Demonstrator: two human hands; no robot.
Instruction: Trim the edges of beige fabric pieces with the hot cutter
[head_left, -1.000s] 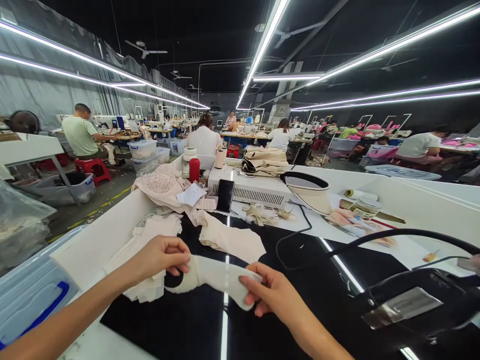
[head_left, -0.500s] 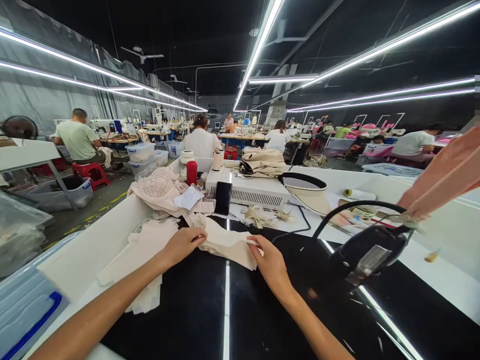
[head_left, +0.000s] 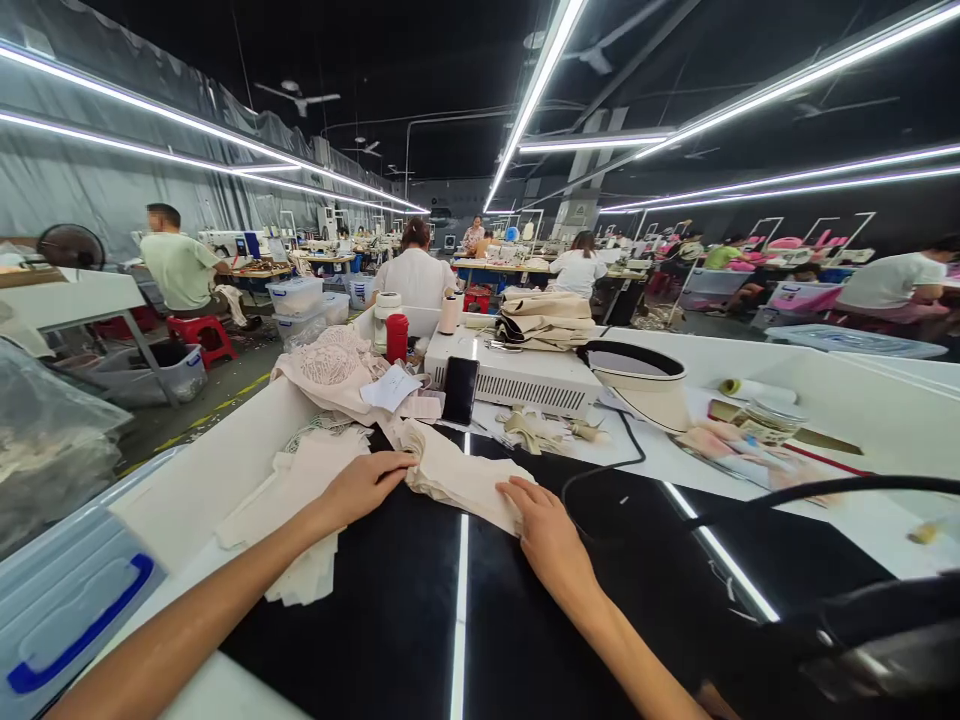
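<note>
Change: the white band stretched between the hands a second ago is no longer seen apart; both hands are now at the cream stack (head_left: 461,475), and since half a second ago the right fingers have settled flatter, while the dark tool (head_left: 885,650) has slid toward the lower right corner.
Black panel: it spreads beneath the fingers of both hands and well toward the wearer, its near part glossy.
Vented white box (head_left: 525,385): beyond the fingers, on their far side.
Lace cloth heap (head_left: 322,365): beyond the left fingers and off to their left.
Loose pale pieces (head_left: 307,560): to the left of the left fingers, partly under that forearm.
Cream stack: directly between and under the two sets of fingers, its layers folded at the left end and flatter at the right.
Left hand (head_left: 365,487): narrow, thumb and forefinger closed on the stack's left end.
Right hand (head_left: 551,535): fingers laid near together over the right end; whether the thumb pinches below, I cannot tell.
Phone (head_left: 460,390): just beyond the stack, between both sets of fingers.
Layer edges: the hands seem to be steadying or aligning the stack; thin, limp layers call for light, even fingertip pressure.
</note>
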